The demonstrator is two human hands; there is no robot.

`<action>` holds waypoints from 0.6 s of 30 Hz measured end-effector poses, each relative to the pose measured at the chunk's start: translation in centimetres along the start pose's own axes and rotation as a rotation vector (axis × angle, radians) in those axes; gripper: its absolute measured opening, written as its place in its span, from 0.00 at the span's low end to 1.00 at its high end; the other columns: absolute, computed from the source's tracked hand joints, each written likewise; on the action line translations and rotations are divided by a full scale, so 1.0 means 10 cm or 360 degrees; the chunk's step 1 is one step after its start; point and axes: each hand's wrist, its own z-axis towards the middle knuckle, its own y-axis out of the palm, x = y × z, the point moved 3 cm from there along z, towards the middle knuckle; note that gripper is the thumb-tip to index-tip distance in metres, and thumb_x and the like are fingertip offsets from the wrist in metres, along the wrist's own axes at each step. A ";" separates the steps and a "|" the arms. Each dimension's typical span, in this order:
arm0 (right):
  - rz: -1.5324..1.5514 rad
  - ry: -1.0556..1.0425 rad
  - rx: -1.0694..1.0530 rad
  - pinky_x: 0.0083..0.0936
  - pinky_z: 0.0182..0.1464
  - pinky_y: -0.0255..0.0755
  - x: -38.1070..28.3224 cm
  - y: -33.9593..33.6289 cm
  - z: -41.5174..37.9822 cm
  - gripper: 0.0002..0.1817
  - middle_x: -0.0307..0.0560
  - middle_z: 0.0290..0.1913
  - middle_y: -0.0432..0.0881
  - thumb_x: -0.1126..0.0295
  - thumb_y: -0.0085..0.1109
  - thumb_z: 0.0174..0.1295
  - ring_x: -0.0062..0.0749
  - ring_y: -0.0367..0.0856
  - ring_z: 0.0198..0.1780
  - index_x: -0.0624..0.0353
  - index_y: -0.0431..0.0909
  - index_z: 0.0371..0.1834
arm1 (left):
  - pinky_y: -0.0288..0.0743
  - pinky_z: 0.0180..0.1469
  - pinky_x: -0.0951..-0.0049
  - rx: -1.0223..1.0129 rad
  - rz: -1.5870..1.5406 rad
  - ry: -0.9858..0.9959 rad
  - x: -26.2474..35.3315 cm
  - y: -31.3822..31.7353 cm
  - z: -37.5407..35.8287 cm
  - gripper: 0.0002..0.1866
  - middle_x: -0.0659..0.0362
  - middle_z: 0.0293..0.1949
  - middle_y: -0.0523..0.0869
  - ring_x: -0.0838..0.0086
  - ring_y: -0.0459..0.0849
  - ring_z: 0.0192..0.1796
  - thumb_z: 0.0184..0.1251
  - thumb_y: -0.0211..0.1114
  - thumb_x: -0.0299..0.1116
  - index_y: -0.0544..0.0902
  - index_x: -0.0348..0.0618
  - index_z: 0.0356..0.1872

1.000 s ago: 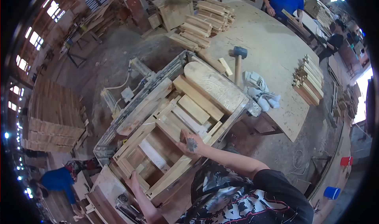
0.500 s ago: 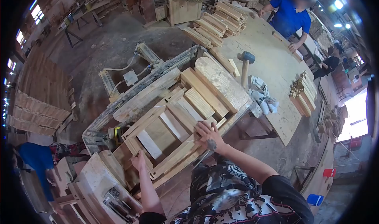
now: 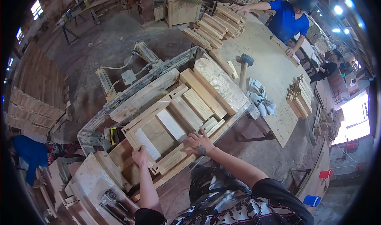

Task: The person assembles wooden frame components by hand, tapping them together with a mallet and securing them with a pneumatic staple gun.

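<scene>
Pressing down on the wooden frame [image 3: 166, 124] with both hands, I have it lying flat in the metal clamping jig [image 3: 131, 91] in front of me. My right hand [image 3: 198, 143] is spread, fingers splayed open on the near rail of the frame, gripping nothing. My left hand [image 3: 139, 155] sits at the frame's lower-left corner; the fingers look curled over the rail end, but I cannot tell whether they close around it.

Just beyond the frame, loose boards lie side by side in the jig, and past them rests a wide rounded-top panel [image 3: 220, 84] with strong grain, touching the boards' far side. A rubber mallet [image 3: 244, 66] lies on the big plywood table [image 3: 274, 66] just beyond the panel, head away from me, and a heap of white work gloves [image 3: 260, 100] lies near its handle. Further off on that table are a stack of short slats [image 3: 299, 98] to the right and a larger pile of timber pieces [image 3: 216, 24] at the far end, where a person in a blue shirt [image 3: 287, 21] leans over it with arms spread.

To my left, pneumatic cylinders [image 3: 145, 52] with hoses stand at the jig's outer side. A yellow-and-black tool [image 3: 115, 134] sits tucked against the jig, near my left hand. Red and blue cups [image 3: 325, 173] hang low on the right.
</scene>
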 end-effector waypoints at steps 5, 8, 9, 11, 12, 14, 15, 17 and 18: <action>0.0076 0.0122 0.0105 0.56 0.74 0.48 0.24 -0.03 0.00 0.28 0.39 0.60 0.79 0.41 0.58 0.63 0.32 0.73 0.66 0.43 0.76 0.61 | 0.79 0.52 0.51 -0.0047 0.0192 -0.0047 0.19 0.15 -0.15 0.35 0.34 0.42 0.86 0.42 0.86 0.47 0.54 0.69 0.56 0.81 0.23 0.41; 0.0192 0.0052 0.0193 0.59 0.71 0.53 0.22 -0.23 -0.04 0.27 0.39 0.59 0.78 0.42 0.59 0.63 0.32 0.74 0.65 0.44 0.77 0.59 | 0.76 0.56 0.52 -0.0126 -0.0132 -0.0002 0.24 0.08 -0.30 0.33 0.35 0.47 0.84 0.41 0.83 0.51 0.63 0.67 0.51 0.76 0.24 0.52; 0.0248 0.0038 0.0260 0.60 0.70 0.54 0.17 -0.34 -0.09 0.27 0.39 0.59 0.78 0.43 0.60 0.62 0.32 0.75 0.64 0.44 0.77 0.59 | 0.76 0.56 0.52 -0.0119 -0.0130 -0.0015 0.21 0.04 -0.41 0.33 0.35 0.47 0.84 0.41 0.83 0.51 0.63 0.67 0.51 0.76 0.24 0.52; 0.0329 0.0094 0.0486 0.52 0.66 0.62 0.23 -0.54 -0.26 0.18 0.42 0.52 0.82 0.54 0.61 0.64 0.38 0.79 0.57 0.47 0.81 0.53 | 0.75 0.56 0.54 0.0387 -0.0218 0.0619 0.27 -0.15 -0.78 0.24 0.38 0.52 0.82 0.45 0.82 0.53 0.69 0.64 0.41 0.76 0.28 0.53; 0.0346 0.0120 0.0622 0.47 0.62 0.66 0.31 -0.68 -0.40 0.14 0.44 0.48 0.83 0.58 0.62 0.63 0.41 0.81 0.53 0.49 0.83 0.49 | 0.75 0.54 0.56 0.0323 -0.0393 0.0524 0.45 -0.39 -1.12 0.21 0.41 0.52 0.81 0.48 0.81 0.52 0.70 0.63 0.38 0.76 0.29 0.53; 0.0534 0.0356 0.0911 0.39 0.45 0.72 0.54 -0.86 -0.75 0.05 0.49 0.34 0.83 0.69 0.62 0.59 0.48 0.81 0.38 0.55 0.84 0.36 | 0.75 0.44 0.60 0.0270 -0.0522 0.0571 0.56 -0.71 -1.89 0.13 0.46 0.44 0.83 0.57 0.82 0.43 0.70 0.62 0.31 0.78 0.34 0.50; 0.0504 0.0650 0.1114 0.36 0.40 0.74 0.74 -0.77 -0.96 0.05 0.48 0.32 0.83 0.71 0.63 0.59 0.41 0.81 0.34 0.58 0.84 0.35 | 0.74 0.38 0.60 0.0235 -0.0575 0.0795 0.38 -0.69 -2.17 0.06 0.48 0.33 0.82 0.56 0.82 0.35 0.67 0.63 0.27 0.81 0.37 0.40; 0.1308 0.1168 0.1345 0.22 0.37 0.73 1.33 -0.46 -1.43 0.08 0.38 0.32 0.81 0.68 0.59 0.69 0.20 0.76 0.35 0.62 0.82 0.38 | 0.76 0.35 0.56 -0.0360 -0.0117 0.0662 -0.32 -0.51 -2.67 0.05 0.46 0.26 0.80 0.50 0.81 0.31 0.64 0.64 0.28 0.82 0.37 0.30; 0.1235 0.1338 0.1511 0.19 0.35 0.72 1.46 -0.51 -1.55 0.10 0.39 0.32 0.81 0.65 0.57 0.72 0.19 0.76 0.32 0.61 0.82 0.40 | 0.75 0.30 0.58 -0.0247 -0.0017 0.0629 -0.88 -0.34 -2.86 0.08 0.50 0.26 0.82 0.56 0.81 0.28 0.64 0.64 0.35 0.83 0.41 0.31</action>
